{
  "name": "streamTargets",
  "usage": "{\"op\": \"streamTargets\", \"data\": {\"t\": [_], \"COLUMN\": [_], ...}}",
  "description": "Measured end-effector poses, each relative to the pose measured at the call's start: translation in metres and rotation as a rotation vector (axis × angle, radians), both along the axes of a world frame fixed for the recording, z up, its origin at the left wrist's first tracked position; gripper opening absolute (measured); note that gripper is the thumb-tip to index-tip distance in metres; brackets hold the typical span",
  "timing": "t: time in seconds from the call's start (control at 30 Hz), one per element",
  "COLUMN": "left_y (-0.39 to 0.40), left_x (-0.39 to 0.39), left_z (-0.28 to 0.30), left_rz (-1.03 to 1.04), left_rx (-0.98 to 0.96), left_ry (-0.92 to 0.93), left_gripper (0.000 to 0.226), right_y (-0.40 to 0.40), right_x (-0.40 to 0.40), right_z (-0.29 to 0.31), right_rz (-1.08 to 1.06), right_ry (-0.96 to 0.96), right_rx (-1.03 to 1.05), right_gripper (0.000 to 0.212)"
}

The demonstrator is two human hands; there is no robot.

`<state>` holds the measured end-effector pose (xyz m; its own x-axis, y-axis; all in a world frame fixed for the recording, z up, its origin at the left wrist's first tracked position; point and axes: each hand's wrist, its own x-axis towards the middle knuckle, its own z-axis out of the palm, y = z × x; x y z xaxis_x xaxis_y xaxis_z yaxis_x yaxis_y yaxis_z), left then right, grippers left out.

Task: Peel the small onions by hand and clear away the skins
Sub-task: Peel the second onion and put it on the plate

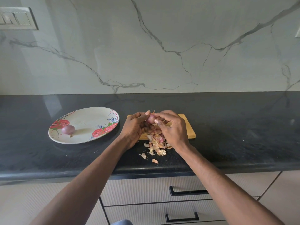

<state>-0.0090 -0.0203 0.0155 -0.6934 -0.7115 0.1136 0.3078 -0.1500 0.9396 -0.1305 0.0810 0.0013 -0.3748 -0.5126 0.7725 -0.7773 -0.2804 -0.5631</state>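
Note:
A small pink onion (150,119) is held between both hands above the wooden cutting board (190,127). My left hand (134,127) grips it from the left with curled fingers. From the right, my right hand (172,127) pinches it, thumb on its near side. A heap of papery onion skins (156,143) lies under the hands, spilling off the board's front edge onto the black counter. A peeled purple onion (68,129) sits on the left part of a white plate (87,117) with a rose pattern.
The black counter (235,135) runs the full width, with a marble wall behind it. Its front edge lies close below the skins. White drawers with black handles (188,191) sit under the counter. A switch panel (17,18) is on the wall at top left.

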Motion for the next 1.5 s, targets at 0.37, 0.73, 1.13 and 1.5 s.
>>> {"op": "streamTargets", "data": {"t": [0.37, 0.73, 1.13, 1.5], "left_y": [0.0015, 0.0028, 0.0053, 0.0054], "left_x": [0.0010, -0.0003, -0.0017, 0.0026], "left_z": [0.0012, 0.0005, 0.0005, 0.0084], "left_rz": [-0.002, 0.035, 0.052, 0.062], "left_rx": [-0.009, -0.075, -0.072, 0.082], "left_ry": [-0.048, -0.104, -0.129, -0.054], "left_gripper": [0.025, 0.023, 0.031, 0.026], "right_y": [-0.0027, -0.0018, -0.0091, -0.0069], "right_x": [-0.0024, -0.0023, 0.0009, 0.0020], "right_z": [-0.0034, -0.0028, -0.0101, -0.0104], "right_rz": [0.039, 0.045, -0.077, -0.114], "right_ry": [0.008, 0.017, 0.296, 0.294], "right_rx": [0.081, 0.049, 0.101, 0.114], "right_gripper": [0.012, 0.015, 0.007, 0.008]}}
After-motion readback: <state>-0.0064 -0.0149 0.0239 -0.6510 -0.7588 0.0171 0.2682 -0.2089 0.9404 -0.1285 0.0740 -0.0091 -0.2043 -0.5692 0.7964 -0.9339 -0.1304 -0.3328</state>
